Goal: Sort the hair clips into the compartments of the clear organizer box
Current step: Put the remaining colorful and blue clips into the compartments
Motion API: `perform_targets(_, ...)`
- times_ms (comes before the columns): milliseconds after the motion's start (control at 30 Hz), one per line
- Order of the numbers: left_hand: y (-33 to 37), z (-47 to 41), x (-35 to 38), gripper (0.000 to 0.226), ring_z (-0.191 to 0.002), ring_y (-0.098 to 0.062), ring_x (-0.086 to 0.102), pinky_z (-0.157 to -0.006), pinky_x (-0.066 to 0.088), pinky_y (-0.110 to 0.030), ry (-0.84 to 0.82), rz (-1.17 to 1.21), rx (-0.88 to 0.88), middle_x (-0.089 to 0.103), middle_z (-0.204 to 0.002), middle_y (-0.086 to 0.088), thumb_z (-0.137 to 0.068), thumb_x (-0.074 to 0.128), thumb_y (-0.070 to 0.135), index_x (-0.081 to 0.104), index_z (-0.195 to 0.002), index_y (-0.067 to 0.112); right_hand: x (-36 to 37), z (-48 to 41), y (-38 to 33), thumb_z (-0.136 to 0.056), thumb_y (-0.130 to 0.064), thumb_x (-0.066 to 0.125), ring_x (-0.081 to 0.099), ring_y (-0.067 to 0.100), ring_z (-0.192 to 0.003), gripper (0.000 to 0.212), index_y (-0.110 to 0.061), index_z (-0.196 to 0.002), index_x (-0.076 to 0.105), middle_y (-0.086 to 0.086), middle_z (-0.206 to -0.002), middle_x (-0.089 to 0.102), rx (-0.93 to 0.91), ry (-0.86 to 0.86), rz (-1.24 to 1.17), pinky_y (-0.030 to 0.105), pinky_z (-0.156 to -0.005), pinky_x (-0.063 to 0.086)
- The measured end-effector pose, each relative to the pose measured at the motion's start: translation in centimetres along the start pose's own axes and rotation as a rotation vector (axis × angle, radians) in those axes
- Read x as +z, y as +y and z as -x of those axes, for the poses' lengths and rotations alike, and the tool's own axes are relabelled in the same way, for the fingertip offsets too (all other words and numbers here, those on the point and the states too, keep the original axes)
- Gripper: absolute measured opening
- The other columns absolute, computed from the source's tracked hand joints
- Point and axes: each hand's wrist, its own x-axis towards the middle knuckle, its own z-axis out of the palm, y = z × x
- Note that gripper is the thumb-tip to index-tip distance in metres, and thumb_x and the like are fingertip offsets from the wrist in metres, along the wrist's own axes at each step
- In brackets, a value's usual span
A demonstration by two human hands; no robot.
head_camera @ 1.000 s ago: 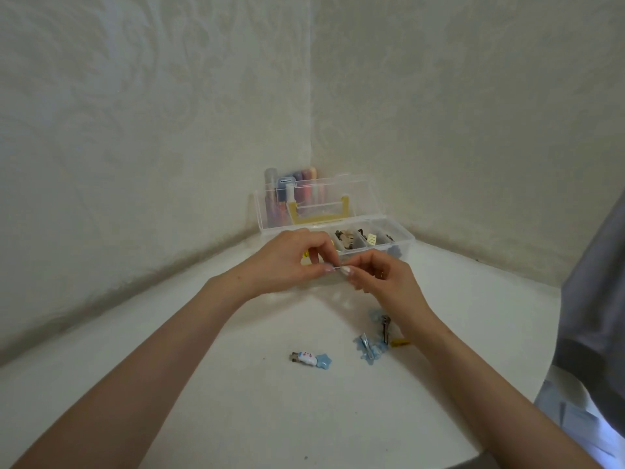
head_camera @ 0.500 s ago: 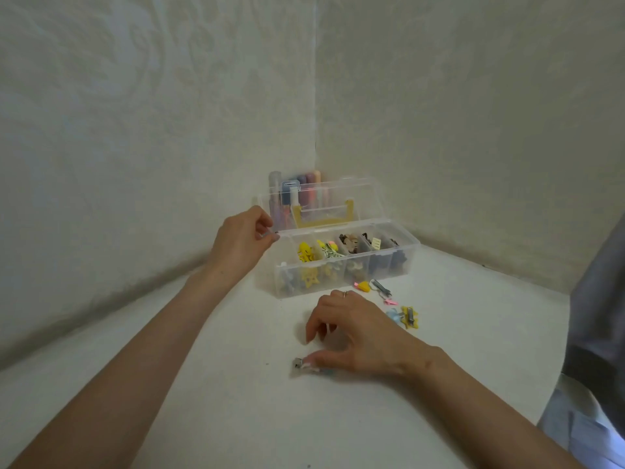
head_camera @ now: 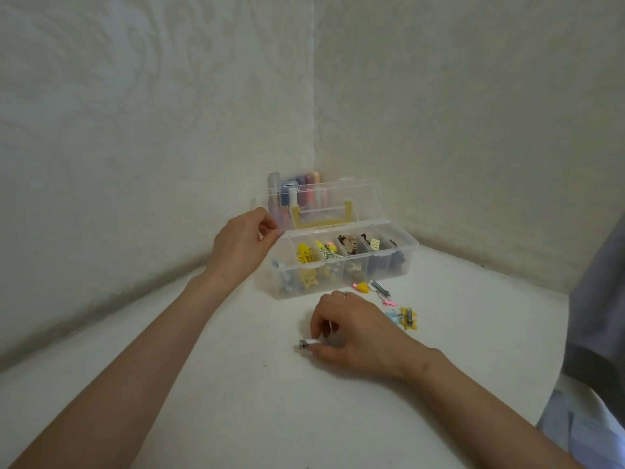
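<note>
The clear organizer box (head_camera: 411, 247) stands open near the wall corner, its compartments holding yellow, striped, brown and dark hair clips. My left hand (head_camera: 245, 240) hovers at the box's left end with fingertips pinched together; whether anything is between them is hidden. My right hand (head_camera: 351, 333) rests on the table in front of the box, thumb and fingers closed on a small white-and-metal hair clip (head_camera: 307, 343). Loose clips lie to its right: a yellow-pink one (head_camera: 362, 286), a dark metal one (head_camera: 380, 288), a pink one (head_camera: 389, 302), a blue one (head_camera: 392, 314) and a yellow star (head_camera: 409, 319).
The box's clear lid (head_camera: 338, 194) with a yellow handle stands upright behind it. Several coloured tubes (head_camera: 294, 186) stand against the corner behind the lid. Patterned walls close the table on the left and back. Grey cloth (head_camera: 602, 316) hangs at the right edge.
Both hands were together at the box's front holding one clip. My left hand went to the box's left end; my right hand dropped to the table and closed on the white-and-metal clip.
</note>
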Motion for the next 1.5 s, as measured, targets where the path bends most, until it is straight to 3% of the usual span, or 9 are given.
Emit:
perform_targets(100, 1.2, 0.4, -0.1, 0.008, -0.065, -0.008, 0.051, -0.068, 0.040, -0.026, -0.031, 0.099, 0.061, 0.059, -0.072, 0.013, -0.084, 0.061, 0.021, 0.057, -0.080, 0.026, -0.3, -0.1, 0.4, -0.083, -0.031, 0.065, 0.050, 0.008, -0.076, 0.013, -0.021, -0.083, 0.058, -0.012, -0.076, 0.054, 0.120, 0.099, -0.060, 0.021, -0.068, 0.041)
perform_targets(233, 3.3, 1.5, 0.0, 0.001, -0.067, -0.008, 0.052, -0.069, 0.042, -0.022, -0.295, 0.187, 0.264, 0.064, -0.076, 0.006, -0.084, 0.064, 0.016, 0.064, -0.084, 0.016, -0.3, -0.3, 1.1, -0.086, -0.029, 0.063, 0.053, 0.010, -0.060, 0.013, -0.025, -0.079, 0.052, -0.008, -0.067, 0.060, 0.255, 0.278, -0.219, 0.020, -0.059, 0.043)
perform_targets(300, 4.1, 2.0, -0.1, 0.008, -0.067, -0.005, 0.051, -0.064, 0.037, -0.011, -0.412, 0.209, 0.346, 0.063, -0.077, 0.009, -0.081, 0.068, 0.020, 0.067, -0.086, 0.013, -0.6, -0.3, 1.2, -0.088, -0.026, 0.062, 0.056, 0.015, -0.057, 0.012, -0.019, -0.082, 0.055, 0.000, -0.066, 0.064, 0.305, 0.354, -0.344, 0.027, -0.058, 0.049)
perform_targets(400, 4.8, 2.5, 0.3, 0.017, -0.067, -0.003, 0.050, -0.065, 0.040, -0.014, -0.497, 0.228, 0.369, 0.060, -0.075, 0.016, -0.076, 0.073, 0.027, 0.068, -0.087, 0.016, -0.9, -0.4, 1.3, -0.087, -0.019, 0.064, 0.061, 0.014, -0.056, 0.009, -0.010, -0.087, 0.059, 0.008, -0.069, 0.066, 0.323, 0.425, -0.421, 0.020, -0.057, 0.050)
perform_targets(667, 4.7, 2.7, 0.5, 0.013, -0.068, -0.004, 0.052, -0.070, 0.045, -0.029, -0.414, 0.174, 0.372, 0.063, -0.078, 0.009, -0.078, 0.071, 0.026, 0.067, -0.085, 0.016, -0.9, -0.5, 1.5, -0.086, -0.014, 0.064, 0.058, 0.011, -0.064, 0.011, -0.017, -0.096, 0.062, 0.002, -0.075, 0.066, 0.309, 0.458, -0.383, 0.018, -0.061, 0.045)
perform_targets(800, 3.8, 1.5, -0.5, 0.007, -0.068, -0.007, 0.052, -0.071, 0.045, -0.032, -0.291, 0.142, 0.257, 0.064, -0.079, 0.006, -0.079, 0.069, 0.025, 0.064, -0.081, 0.021, -1.3, -0.2, 3.0, -0.084, -0.023, 0.064, 0.053, 0.006, -0.075, 0.010, -0.024, -0.094, 0.061, -0.011, -0.082, 0.062, 0.398, 0.514, -0.088, 0.019, -0.064, 0.040)
perform_targets(1000, 1.4, 0.1, -2.4, 0.008, -0.077, -0.013, 0.049, -0.067, 0.034, -0.027, -0.060, -0.093, 0.123, 0.058, -0.077, 0.009, -0.084, 0.063, 0.025, 0.066, -0.089, 0.021, -1.2, 0.3, 5.2, -0.086, -0.025, 0.060, 0.050, 0.023, -0.098, 0.018, -0.017, -0.101, 0.065, 0.003, -0.102, 0.062, 0.536, 0.424, 0.257, 0.032, -0.079, 0.039)
perform_targets(1267, 0.6, 0.4, -1.0, 0.018, -0.095, -0.021, 0.052, -0.070, 0.039, -0.033, -0.082, -0.258, 0.124, 0.066, -0.089, 0.000, -0.082, 0.066, 0.032, 0.060, -0.087, 0.016, -0.7, 0.1, 5.3, -0.090, -0.026, 0.058, 0.050, 0.021, -0.094, 0.014, -0.018, -0.100, 0.064, 0.003, -0.100, 0.060, 0.550, 0.346, 0.240, 0.027, -0.071, 0.033)
perform_targets(1500, 0.2, 0.5, -0.4, 0.021, -0.081, -0.011, 0.042, -0.065, 0.030, -0.029, -0.143, -0.176, 0.151, 0.060, -0.082, 0.009, -0.080, 0.068, 0.034, 0.056, -0.087, 0.018, -1.0, 0.4, 4.9, -0.088, -0.017, 0.057, 0.050, 0.022, -0.101, 0.021, -0.019, -0.109, 0.061, 0.004, -0.107, 0.058, 0.594, 0.335, 0.217, 0.028, -0.074, 0.035)
